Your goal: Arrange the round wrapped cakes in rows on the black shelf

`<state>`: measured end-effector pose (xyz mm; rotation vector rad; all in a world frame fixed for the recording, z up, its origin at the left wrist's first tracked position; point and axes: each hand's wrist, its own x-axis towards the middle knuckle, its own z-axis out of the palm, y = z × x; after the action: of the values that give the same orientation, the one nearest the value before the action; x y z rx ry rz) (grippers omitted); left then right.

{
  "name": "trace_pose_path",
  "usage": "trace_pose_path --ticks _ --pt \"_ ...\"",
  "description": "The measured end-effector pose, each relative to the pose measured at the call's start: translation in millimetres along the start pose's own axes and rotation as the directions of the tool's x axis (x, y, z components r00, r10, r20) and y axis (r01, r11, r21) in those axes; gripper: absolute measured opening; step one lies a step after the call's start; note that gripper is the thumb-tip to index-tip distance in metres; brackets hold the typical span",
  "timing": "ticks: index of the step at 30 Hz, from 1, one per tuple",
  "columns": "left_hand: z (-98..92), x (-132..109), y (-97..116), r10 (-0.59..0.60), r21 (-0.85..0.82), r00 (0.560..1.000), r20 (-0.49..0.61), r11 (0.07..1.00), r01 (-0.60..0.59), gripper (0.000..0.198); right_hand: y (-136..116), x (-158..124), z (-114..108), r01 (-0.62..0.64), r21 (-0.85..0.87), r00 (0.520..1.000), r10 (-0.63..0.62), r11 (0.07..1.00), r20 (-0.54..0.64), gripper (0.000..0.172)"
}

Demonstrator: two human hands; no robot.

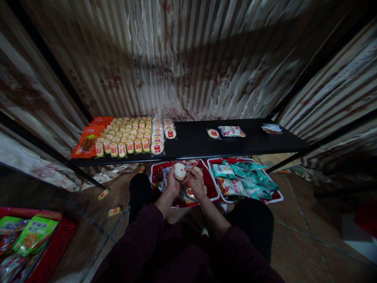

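Observation:
My left hand (173, 183) is closed around a round, pale packaged cake (180, 171), with what looks like another beneath it. Close beside it, my right hand (195, 182) has its fingers drawn together near the cake's edge; what they grip is too small to tell. Both hands are above a red basket (212, 184) holding more round cakes and packets. On the black shelf (188, 139) in front, similar round cakes (157, 147) stand in two rows beside several rows of small yellow-wrapped cakes (121, 149).
Orange packets (85, 143) lie at the shelf's left end. A round cake (213, 134), a white packet (232, 131) and another packet (271, 128) lie further right. A second basket (277, 197) holds teal packets. Small cakes (114, 211) lie on the floor near a red crate (63, 232).

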<state>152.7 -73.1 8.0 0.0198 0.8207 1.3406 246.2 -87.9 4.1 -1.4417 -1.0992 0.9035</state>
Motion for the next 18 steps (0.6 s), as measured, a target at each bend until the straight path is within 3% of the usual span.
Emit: trace_pose_path --ticks 5,9,13,18 --pt "-0.5 2 5 0.043 0.017 0.999 0.005 0.999 -0.043 0.040 -4 5 -1 0.071 -0.029 0.997 -0.070 0.997 0.035 0.031" --pt "0.2 3 8 0.026 0.026 0.999 0.034 0.999 -0.027 0.041 -8 9 -1 0.143 -0.163 0.990 -0.141 0.976 0.022 0.028" --pt "0.8 3 10 -0.015 0.026 0.998 0.068 1.000 0.013 0.043 -13 11 0 0.217 -0.366 0.973 -0.229 0.905 0.013 0.031" --pt "4.1 -1 10 -0.027 0.068 0.995 0.096 0.997 0.021 0.045 -22 11 0 0.269 -0.538 0.960 -0.268 0.799 0.083 0.035"
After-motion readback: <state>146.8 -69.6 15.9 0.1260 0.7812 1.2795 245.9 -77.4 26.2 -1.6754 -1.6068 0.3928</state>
